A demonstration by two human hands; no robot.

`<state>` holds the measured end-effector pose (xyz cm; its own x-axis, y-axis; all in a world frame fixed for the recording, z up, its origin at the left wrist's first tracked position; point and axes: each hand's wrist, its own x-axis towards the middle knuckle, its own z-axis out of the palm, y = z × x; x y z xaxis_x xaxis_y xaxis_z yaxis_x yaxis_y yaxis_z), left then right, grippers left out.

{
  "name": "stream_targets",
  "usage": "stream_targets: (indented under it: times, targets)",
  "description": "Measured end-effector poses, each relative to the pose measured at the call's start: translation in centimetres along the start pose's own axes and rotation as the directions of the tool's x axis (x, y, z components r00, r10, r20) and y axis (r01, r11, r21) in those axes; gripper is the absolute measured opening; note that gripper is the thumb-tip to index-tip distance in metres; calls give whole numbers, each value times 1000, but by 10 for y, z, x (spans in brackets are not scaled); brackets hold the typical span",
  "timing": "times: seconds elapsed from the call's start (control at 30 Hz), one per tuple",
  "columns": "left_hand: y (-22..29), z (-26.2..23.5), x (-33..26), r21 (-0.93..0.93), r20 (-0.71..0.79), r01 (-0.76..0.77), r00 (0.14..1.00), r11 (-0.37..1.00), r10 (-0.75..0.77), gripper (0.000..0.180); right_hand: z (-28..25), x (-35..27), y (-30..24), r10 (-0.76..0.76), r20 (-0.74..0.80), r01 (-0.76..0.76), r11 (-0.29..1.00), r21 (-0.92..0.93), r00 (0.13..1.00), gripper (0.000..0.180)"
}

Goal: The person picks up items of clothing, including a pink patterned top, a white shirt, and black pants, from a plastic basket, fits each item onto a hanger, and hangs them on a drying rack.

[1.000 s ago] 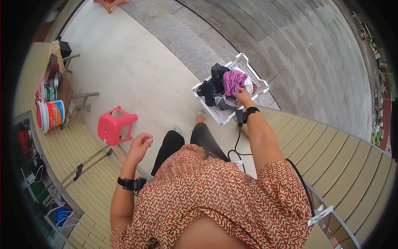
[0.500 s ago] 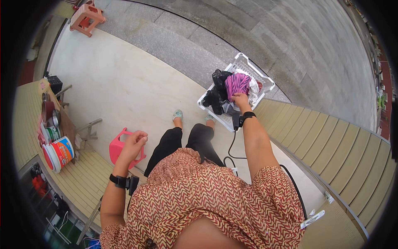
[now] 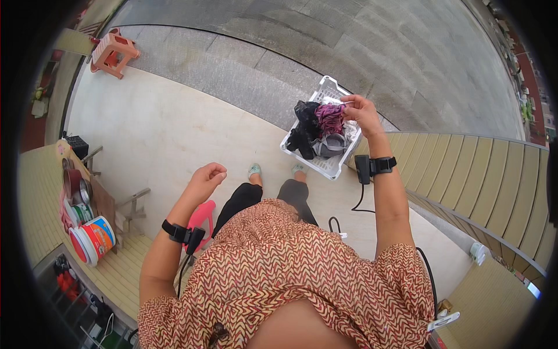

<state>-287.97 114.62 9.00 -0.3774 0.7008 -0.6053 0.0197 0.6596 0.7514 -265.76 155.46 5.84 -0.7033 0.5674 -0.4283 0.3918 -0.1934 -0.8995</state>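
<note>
My right hand (image 3: 361,113) is raised in front of me and grips the rim of a white plastic laundry basket (image 3: 329,167). The basket holds a black garment (image 3: 306,119), a magenta one (image 3: 329,118) and a grey one (image 3: 329,145). My left hand (image 3: 206,178) hangs free at my side, its fingers curled loosely with nothing in them. Both wrists carry black bands with cables. My feet in pale sandals (image 3: 254,170) show below the basket on the light concrete floor.
A pink plastic stool (image 3: 200,218) stands just behind my left forearm. An orange stool (image 3: 111,54) sits far off at the upper left. Left is a shelf with pots and a colourful bucket (image 3: 93,237). A ribbed beige wall (image 3: 476,180) runs along the right.
I have stepped forward: the floor and stools slid back and leftward in view. The basket stays in my right hand, lifted higher. The left hand swung slightly up.
</note>
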Motion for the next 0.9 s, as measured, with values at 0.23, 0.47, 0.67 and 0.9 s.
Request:
stream_targets:
  times: [0.23,0.47,0.67,0.9]
  targets:
    - [120,40,35,239,3,-469,876,850,482,48,57,-111,-216,-470,102,447,875,189,877,14]
    - [185,44,52,134,-194,-726,648,675,736,40,74,-159,-304,-817,-105,818,542,191,566,10]
    - [157,-57,49,31,-409,-603,720,797,561,21,43,-153,-313,-825,-225,855,493,162,519,10]
    - [217,-118,-37,-101,-614,-673,622,733,486,26,45,-102,-311,-798,-227,830,534,161,558,10]
